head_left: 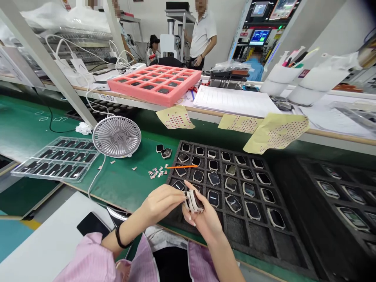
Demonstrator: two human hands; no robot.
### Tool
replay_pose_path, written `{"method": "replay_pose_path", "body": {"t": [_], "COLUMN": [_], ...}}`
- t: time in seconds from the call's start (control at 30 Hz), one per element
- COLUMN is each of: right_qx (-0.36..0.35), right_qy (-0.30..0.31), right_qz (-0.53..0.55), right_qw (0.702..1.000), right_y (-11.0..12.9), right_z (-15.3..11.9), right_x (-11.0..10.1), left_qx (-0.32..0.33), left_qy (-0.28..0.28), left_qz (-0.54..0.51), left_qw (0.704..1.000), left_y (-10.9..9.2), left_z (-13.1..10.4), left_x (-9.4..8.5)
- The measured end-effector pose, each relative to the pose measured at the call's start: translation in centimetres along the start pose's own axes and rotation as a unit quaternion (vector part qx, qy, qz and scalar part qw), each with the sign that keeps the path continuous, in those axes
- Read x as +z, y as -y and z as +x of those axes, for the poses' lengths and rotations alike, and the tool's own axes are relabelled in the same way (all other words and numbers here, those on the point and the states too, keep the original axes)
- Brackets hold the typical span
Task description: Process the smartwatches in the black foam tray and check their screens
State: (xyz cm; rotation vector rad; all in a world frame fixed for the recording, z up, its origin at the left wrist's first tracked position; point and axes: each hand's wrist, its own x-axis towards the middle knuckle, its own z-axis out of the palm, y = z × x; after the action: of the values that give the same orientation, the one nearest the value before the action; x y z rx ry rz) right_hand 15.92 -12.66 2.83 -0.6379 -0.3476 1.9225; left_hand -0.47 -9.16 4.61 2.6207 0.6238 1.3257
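Note:
My right hand (209,219) is closed around a smartwatch case (194,201) with a light metal frame and a dark face, tilted on edge above the tray. It looks layered, and I cannot tell whether it is one watch or two together. From the left, my left hand (163,201) pinches the near edge of the case, its fingertips pressed together; any small part between them is hidden. Beneath and beyond both hands lies a black foam tray (235,227) with rows of smartwatches (214,178) in its pockets. An orange stick (182,167) rests across the tray's left edge.
Left of the tray are small loose tabs (157,172), two watch pieces (166,152), a round fan (116,137) and a clear tray of black parts (58,158). Another watch tray (331,203) stands right. A shelf with a pink foam tray (141,92) overhangs the back; people are beyond.

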Motion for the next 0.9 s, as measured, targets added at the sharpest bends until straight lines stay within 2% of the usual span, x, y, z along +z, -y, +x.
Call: {"method": "replay_pose_path", "body": {"t": [0.17, 0.3, 0.43, 0.57, 0.63, 0.77, 0.9], "right_qx": [0.011, 0.037, 0.077, 0.147, 0.158, 0.146, 0.124], "right_qy": [0.005, 0.017, 0.042, 0.098, 0.112, 0.100, 0.064], "right_qz": [-0.006, -0.003, 0.004, -0.002, -0.013, -0.049, -0.102], "right_qw": [1.000, 0.999, 0.996, 0.984, 0.981, 0.983, 0.985], "right_y": [-0.2, -0.1, -0.1, -0.6, -1.0, -1.6, -1.8], "right_z": [-0.1, -0.2, -0.3, -0.2, -0.2, -0.3, -0.8], "right_x": [0.0, -0.3, -0.8, -1.3, -1.5, -1.8, -2.0], "left_qx": [0.093, 0.109, 0.079, 0.039, 0.020, -0.003, -0.092], "left_qy": [0.090, 0.133, 0.178, 0.205, 0.218, 0.258, 0.281], "left_qz": [0.008, 0.003, -0.038, -0.165, -0.202, -0.200, -0.257], "left_qw": [0.992, 0.985, 0.980, 0.964, 0.955, 0.945, 0.920], "left_y": [0.2, -0.3, -0.4, 0.2, 0.4, 0.2, -0.2], "left_z": [1.1, 2.0, 2.5, 2.9, 3.1, 3.5, 3.7], "left_x": [-1.1, -1.8, -2.3, -2.5, -2.5, -2.4, -2.4]}}
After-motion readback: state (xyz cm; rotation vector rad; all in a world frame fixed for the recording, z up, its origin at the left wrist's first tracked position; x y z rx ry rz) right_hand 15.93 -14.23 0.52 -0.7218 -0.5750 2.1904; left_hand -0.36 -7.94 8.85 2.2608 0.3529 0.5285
